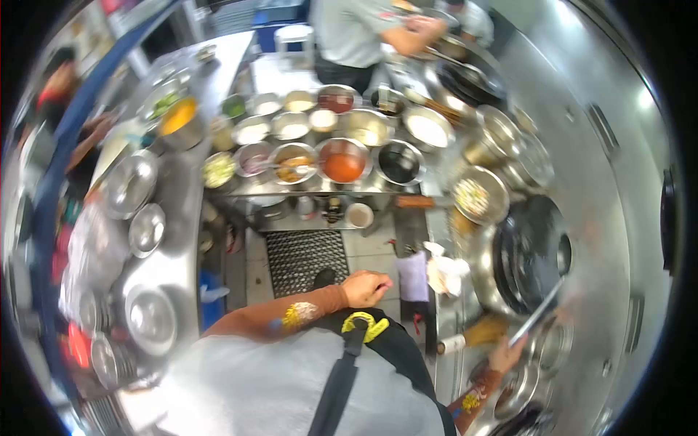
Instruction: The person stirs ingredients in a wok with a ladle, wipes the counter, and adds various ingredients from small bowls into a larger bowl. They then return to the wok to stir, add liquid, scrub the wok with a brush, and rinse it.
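My right hand (505, 354) is closed round the long handle of a metal ladle (540, 311). The ladle's bowl end lies at the right side of a large dark wok (534, 251) on the stove. My left hand (367, 288) hangs in front of my body over the floor, its fingers curled in with nothing visible in them. Closest to that hand is a pale cloth (414, 277) draped at the edge of the cooking counter. Beyond the wok stands a metal bowl of chopped pale and green food (480, 195).
Ahead is a counter with several metal bowls of sauces, including an orange-red one (343, 161). The left steel counter (174, 269) carries bowls and a plastic bag (94, 254). A co-worker (349, 36) stands at the far end; another person (65, 94) is at the left. A black mat (307, 256) covers part of the floor.
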The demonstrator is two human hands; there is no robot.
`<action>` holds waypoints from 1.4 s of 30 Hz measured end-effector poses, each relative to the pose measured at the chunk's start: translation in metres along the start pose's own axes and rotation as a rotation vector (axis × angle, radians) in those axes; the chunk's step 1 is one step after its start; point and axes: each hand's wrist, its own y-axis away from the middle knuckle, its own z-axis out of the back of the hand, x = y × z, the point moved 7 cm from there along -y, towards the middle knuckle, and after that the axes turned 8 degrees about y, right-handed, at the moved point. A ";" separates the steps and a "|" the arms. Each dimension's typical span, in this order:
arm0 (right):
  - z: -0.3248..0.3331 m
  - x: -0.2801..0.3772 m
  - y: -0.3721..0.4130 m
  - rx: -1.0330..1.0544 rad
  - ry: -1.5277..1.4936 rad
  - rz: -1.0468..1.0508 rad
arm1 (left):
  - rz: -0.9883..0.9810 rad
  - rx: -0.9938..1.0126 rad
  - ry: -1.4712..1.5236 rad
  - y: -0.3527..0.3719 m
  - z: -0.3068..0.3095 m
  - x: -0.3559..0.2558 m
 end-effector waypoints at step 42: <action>-0.052 0.161 0.052 0.626 -1.166 -0.164 | -0.027 -0.088 -0.797 -0.217 0.040 0.066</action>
